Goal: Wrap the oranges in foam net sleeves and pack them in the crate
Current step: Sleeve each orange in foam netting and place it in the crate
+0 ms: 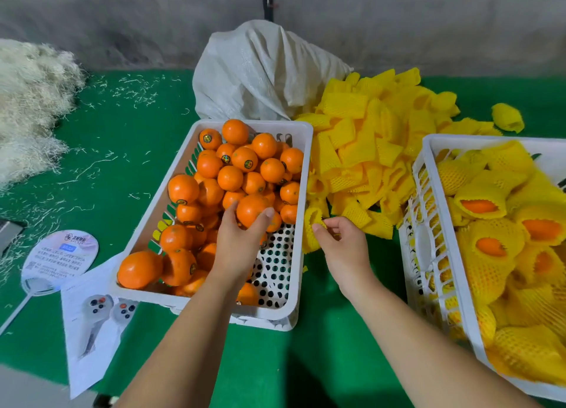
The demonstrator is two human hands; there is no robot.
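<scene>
bare oranges (232, 177) heaped, wrapped oranges (502, 242) crated

Bare forearms, no sleeves, two hands (242, 236)

We have a single view, worn on the person's head, looking forward and steeply down over both forearms onto the green tabletop (128, 138). It sits close above the near crate (301, 193), its wide lens bending the edges, and it faces a grey wall (122, 18) behind.

Orange oranges (230, 177), white perforated crate (277, 308), yellow net sleeves (361, 150), green tablecloth (128, 138).
</scene>
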